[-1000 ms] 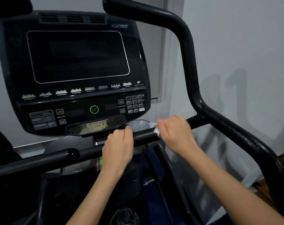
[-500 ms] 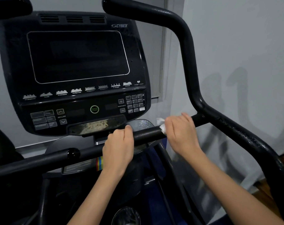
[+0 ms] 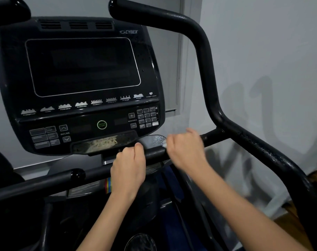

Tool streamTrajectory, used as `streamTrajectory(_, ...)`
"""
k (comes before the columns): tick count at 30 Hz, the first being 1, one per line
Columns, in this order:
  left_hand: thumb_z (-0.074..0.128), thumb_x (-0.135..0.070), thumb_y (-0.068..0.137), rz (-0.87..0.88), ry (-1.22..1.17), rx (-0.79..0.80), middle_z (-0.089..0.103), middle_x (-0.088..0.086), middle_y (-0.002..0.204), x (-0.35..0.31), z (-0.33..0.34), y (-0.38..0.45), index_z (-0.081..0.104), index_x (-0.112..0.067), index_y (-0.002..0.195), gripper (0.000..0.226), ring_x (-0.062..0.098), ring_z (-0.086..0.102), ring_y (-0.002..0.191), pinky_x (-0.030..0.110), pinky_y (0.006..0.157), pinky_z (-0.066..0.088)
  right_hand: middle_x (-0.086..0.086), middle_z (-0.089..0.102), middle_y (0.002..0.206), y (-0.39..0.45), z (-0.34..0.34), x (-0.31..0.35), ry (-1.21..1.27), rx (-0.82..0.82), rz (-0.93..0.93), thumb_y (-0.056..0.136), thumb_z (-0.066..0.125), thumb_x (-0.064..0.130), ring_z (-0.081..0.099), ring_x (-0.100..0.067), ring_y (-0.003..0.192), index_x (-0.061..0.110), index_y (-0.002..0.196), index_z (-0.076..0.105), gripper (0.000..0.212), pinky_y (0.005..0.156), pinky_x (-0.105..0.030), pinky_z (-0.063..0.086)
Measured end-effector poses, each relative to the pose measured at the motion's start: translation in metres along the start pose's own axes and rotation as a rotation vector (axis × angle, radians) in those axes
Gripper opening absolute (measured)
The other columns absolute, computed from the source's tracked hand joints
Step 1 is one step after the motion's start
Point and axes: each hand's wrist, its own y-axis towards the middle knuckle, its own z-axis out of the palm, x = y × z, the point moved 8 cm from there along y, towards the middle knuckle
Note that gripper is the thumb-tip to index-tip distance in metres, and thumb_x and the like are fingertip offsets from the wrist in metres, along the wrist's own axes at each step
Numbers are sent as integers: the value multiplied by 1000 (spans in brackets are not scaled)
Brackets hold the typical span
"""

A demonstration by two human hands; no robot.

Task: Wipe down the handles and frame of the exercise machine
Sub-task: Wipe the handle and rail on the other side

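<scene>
Just below centre frame, the left hand [image 3: 128, 169] is clenched around the black crossbar handle [image 3: 154, 153], knuckles up. Right beside it, the right hand [image 3: 185, 148] is curled over the same bar, gripping a white wipe [image 3: 164, 144] that barely peeks out; it's motion-blurred. Cybex console [image 3: 81, 84] fills the upper left, curved black frame tube [image 3: 204, 57] runs down the right against a grey wall [image 3: 271, 51].
</scene>
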Motion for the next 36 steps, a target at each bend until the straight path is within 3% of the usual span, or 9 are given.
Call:
streamTrajectory(5,23,-21,99,17,-17,-13,65,16,92,2,-1,-1,50,-10,92,30,41,54,81,41,65,39,6,69,96,-31,0,11,156,-136,-231,104,27,30,60,-16,95,19,100,68,43,115,-38,29)
streamTrajectory(9,30,-13,100,-14,-50,-7,63,17,91,2,0,0,55,-7,104,26,44,55,85,44,67,44,0,64,67,-2,4,-35,7,-3,-49,93,15,24,51,-26,64,19,67,55,47,105,-42,37)
streamTrajectory(13,29,-16,102,-26,-9,7,63,14,91,2,0,-1,43,-14,86,21,36,46,78,41,65,35,-10,64,56,1,6,12,-4,68,-22,83,29,15,56,-32,48,13,64,59,35,66,-40,45)
streamTrajectory(15,27,-18,103,-22,2,5,64,10,94,4,0,0,43,-20,88,21,37,50,82,37,64,27,1,64,69,-16,1,31,117,-73,-132,97,37,22,56,-27,64,20,74,60,32,76,-41,45)
streamTrajectory(18,26,-23,102,0,31,18,60,9,86,5,2,2,47,-19,88,26,40,53,86,38,64,27,9,62,93,-32,-1,12,224,-101,-230,105,27,35,52,-16,90,24,101,63,38,104,-38,37)
streamTrajectory(22,28,-23,103,52,40,74,47,4,71,-3,3,1,32,-25,72,31,40,53,82,43,65,38,10,47,70,-13,-2,-42,132,-61,-76,106,28,31,42,-18,73,25,74,48,39,89,-42,42)
streamTrajectory(27,26,-43,105,68,264,207,66,12,87,-7,-4,16,53,-14,82,47,38,63,88,40,77,50,4,51,61,6,-12,-49,190,85,39,106,32,33,49,-22,63,19,66,45,44,64,-35,33)
streamTrajectory(32,47,-37,101,250,257,124,61,10,97,-80,-22,38,63,-13,98,29,27,53,83,33,73,40,6,52,63,14,-90,-84,448,-219,345,107,31,34,50,-8,60,19,72,50,43,58,-38,32)
streamTrajectory(36,48,-32,101,446,-2,81,65,3,88,-163,-25,53,66,-12,94,27,20,61,76,33,64,47,8,48,69,31,-154,-131,464,-540,576,109,28,28,48,-20,71,12,81,50,39,61,-26,22)
